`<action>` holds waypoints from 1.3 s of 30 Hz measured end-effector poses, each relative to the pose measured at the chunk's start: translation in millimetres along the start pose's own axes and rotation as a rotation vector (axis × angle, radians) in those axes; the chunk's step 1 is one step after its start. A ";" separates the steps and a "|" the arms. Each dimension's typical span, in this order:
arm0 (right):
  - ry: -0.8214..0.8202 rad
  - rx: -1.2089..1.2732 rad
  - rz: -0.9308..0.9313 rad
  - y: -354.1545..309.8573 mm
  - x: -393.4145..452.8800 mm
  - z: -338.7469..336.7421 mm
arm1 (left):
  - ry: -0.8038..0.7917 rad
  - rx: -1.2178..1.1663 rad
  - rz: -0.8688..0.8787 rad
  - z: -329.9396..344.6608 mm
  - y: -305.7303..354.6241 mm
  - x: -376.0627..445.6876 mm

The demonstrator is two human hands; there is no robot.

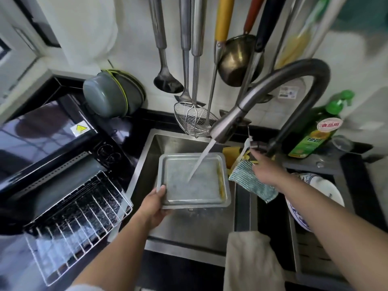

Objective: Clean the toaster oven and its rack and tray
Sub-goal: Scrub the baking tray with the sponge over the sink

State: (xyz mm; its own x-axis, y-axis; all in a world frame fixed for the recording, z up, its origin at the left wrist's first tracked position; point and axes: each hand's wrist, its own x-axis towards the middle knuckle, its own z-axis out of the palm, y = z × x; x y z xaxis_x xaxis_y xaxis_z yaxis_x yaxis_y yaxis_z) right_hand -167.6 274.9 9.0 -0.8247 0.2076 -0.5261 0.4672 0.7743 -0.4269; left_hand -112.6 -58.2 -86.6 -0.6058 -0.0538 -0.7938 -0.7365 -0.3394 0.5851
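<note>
The right hand (265,169) fingers are hidden behind the striped cloth (249,181).

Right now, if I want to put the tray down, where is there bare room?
The sink floor shows bare steel below and left of the tray, which the left hand holds under the faucet stream. Right of it is crowded: the right hand holds a striped cloth above a plate. The wire rack fills the oven door.

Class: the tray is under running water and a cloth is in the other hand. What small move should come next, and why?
Probably bring the cloth in the right hand onto the tray and scrub: the left hand steadies it in the sink, water wets it, yellowish residue lines its right edge.
</note>
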 end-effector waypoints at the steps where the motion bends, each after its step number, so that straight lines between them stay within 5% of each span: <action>1: 0.003 -0.006 -0.011 -0.4 -0.2 0.5 | 0.018 -0.004 -0.010 -0.7 -0.7 -0.6; 7: -0.044 -0.102 -0.085 -1.9 6.4 12.0 | 0.139 0.283 0.033 -3.0 22.4 -21.9; 12: -0.038 -0.156 -0.103 -12.0 14.6 14.1 | 0.246 1.314 0.421 -4.4 52.7 -55.9; 15: -0.024 -0.156 -0.088 -19.8 16.2 9.8 | 0.219 1.690 0.748 -4.4 46.2 -61.1; 18: 0.000 -0.175 -0.092 -18.6 11.2 8.9 | 0.262 1.759 1.070 -4.5 28.8 -54.2; 24: 0.010 -0.204 -0.094 -5.0 -8.0 7.4 | 0.472 2.022 0.944 9.9 16.9 -63.0; 30: -0.006 -0.233 -0.094 9.9 -22.8 8.2 | 0.221 2.149 0.871 12.8 31.7 -59.0; 36: 0.025 -0.303 -0.101 7.2 -7.8 0.1 | -0.026 2.209 1.457 41.2 55.6 -32.1; 39: 0.017 -0.336 -0.079 0.0 3.8 -6.3 | 0.096 2.125 1.392 42.1 57.6 -33.4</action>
State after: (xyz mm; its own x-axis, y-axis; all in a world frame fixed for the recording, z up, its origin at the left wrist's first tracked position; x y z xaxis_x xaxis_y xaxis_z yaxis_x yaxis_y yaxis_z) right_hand -172.7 279.4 11.6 -0.8606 0.1466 -0.4877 0.2728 0.9414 -0.1985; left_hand -147.5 -36.5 -19.3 -0.7877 0.6160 -0.0077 0.6051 0.7714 -0.1971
